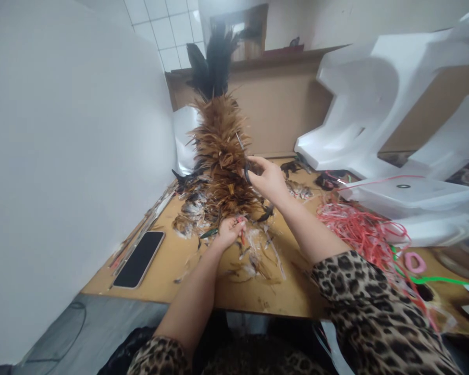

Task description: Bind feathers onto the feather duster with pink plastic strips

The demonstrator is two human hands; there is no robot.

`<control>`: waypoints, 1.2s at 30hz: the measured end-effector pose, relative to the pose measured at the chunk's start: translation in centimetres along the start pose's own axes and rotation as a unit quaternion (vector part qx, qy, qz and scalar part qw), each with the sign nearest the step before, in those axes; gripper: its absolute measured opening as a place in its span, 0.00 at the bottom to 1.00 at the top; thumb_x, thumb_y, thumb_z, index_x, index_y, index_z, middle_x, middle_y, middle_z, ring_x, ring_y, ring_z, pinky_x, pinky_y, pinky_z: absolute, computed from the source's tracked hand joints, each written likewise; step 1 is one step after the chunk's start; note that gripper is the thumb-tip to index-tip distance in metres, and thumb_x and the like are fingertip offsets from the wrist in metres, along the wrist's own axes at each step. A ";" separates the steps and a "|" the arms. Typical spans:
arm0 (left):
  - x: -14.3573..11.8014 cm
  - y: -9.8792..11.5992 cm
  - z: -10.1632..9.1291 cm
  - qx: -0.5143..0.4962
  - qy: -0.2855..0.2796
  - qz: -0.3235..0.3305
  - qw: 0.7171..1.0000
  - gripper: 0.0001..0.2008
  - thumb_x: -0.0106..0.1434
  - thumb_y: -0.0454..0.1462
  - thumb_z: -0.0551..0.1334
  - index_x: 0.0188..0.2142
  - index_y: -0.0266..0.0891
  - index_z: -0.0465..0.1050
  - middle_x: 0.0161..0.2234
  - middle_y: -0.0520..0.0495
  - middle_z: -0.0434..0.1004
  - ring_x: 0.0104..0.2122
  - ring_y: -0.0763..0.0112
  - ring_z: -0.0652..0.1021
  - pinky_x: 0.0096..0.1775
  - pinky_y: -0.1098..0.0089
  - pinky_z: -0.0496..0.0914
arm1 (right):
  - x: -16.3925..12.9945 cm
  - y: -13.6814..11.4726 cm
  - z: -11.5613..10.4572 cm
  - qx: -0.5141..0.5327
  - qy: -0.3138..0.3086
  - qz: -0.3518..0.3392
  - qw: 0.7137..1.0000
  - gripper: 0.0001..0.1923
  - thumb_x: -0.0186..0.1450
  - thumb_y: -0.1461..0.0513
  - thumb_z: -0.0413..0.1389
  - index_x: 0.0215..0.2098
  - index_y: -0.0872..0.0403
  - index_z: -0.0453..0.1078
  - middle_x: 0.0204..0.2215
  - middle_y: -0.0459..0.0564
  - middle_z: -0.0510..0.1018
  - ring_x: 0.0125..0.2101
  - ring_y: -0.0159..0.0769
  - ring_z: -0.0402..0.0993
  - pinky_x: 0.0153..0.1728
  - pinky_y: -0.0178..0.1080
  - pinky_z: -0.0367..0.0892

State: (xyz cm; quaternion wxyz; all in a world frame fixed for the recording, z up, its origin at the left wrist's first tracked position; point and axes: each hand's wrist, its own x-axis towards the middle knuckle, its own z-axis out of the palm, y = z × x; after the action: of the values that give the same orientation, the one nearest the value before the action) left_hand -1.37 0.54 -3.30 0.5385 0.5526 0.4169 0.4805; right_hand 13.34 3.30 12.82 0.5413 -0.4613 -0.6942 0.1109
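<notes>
Head view:
Duster (219, 151): upright above the surface (203, 284), black tip uppermost.
Left hand (229, 232): clamped on duster's base, directly beneath the plumes.
Right hand (268, 177): closed on scissors (247, 169), touching duster's right side.
Phone (139, 259): lying left, well apart.

head-worn view, looking down, close workbench (203, 291)

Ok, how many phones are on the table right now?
1. The phone lies face up at the table's near left corner, left of the left hand. The loose feathers could hide others.
</notes>
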 end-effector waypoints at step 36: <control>-0.7 2.2 -0.5 0.031 0.054 0.039 0.997 0.19 0.52 0.50 0.63 0.29 0.33 0.71 0.17 0.53 0.66 0.16 0.81 0.61 0.21 0.76 0.55 | -13.1 9.3 -2.5 -0.040 -0.174 0.060 0.982 0.27 0.58 0.57 0.55 0.55 0.53 0.64 0.45 0.54 0.74 0.37 0.38 0.72 0.42 0.43 0.67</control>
State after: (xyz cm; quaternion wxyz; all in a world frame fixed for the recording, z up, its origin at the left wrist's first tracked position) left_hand -2.13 -0.18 -1.19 0.4784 0.5584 0.4381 0.5172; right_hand 20.11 -2.40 -0.80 0.3856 -0.4969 -0.7530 0.1935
